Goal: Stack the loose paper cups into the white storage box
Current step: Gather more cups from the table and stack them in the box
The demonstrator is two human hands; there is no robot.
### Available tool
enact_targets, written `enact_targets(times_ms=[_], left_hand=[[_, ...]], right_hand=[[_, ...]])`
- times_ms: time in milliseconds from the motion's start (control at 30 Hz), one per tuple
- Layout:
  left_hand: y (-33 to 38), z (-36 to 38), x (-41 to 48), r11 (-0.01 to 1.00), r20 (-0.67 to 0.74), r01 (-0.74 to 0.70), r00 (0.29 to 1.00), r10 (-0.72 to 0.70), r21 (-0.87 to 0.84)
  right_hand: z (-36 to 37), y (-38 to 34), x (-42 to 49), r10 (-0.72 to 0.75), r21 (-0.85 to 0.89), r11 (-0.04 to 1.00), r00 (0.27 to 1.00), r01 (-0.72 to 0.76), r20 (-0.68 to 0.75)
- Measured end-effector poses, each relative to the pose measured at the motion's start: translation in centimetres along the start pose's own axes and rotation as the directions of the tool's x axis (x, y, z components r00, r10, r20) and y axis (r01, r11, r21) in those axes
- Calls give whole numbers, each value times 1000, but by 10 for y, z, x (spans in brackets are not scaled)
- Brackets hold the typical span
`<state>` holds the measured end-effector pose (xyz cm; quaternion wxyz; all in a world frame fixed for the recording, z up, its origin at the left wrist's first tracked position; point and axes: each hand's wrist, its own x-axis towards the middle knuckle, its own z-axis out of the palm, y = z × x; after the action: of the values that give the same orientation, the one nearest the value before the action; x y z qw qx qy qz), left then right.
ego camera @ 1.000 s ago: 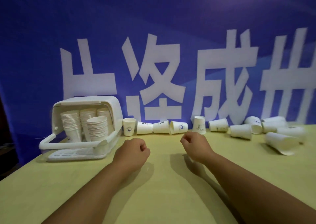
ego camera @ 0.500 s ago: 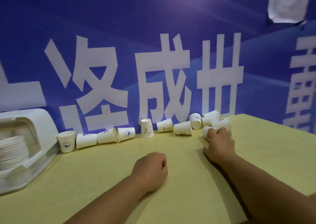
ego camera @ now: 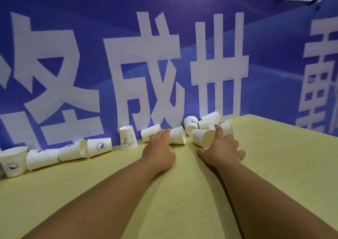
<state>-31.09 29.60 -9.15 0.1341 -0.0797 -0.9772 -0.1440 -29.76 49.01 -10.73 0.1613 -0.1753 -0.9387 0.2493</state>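
though thick with paper cups (ego camera: 128, 138), yellow table (ego camera: 278, 169) against blue banner (ego camera: 87, 14)

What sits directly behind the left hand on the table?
Behind the left hand two paper cups lie on their sides, a cup on the left and a cup on the right, backed by the blue banner. The fingers cover their near parts, so contact cannot be judged.

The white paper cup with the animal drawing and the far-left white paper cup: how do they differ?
The white paper cup with the animal drawing stands upside down, base up; the white paper cup at the far left stands mouth up. The drawing cup bears a thin outline sketch, the far-left cup a dark blue logo. Both are white and rest on the yellow table.
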Motion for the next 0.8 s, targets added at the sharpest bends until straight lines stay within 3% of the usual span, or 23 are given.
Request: enact_targets(times_ms=[133, 333, 567, 700, 800], left_hand=[[6, 5, 24, 998, 21, -27, 999, 26, 61], [9, 8, 39, 984, -62, 12, 998, -1, 178], [4, -10, 22, 996, -10, 7, 1000, -6, 87], [-7, -29, -13, 992, -80, 5, 997, 5, 127], [-31, -43, -38, 998, -96, 50, 994, -47, 36]], right_hand=[[2, -2, 3, -1, -22, 1000, 999, 0, -38], [4, -4, 3, -12, 121, 992, 995, 23, -98], [2, -10, 1, -87, 338, 932, 987, 129, -138], [-3, -15, -10, -165, 447, 871, 978, 204, -124], [-11, -22, -25, -201, 518, 828, 976, 214, -82]])
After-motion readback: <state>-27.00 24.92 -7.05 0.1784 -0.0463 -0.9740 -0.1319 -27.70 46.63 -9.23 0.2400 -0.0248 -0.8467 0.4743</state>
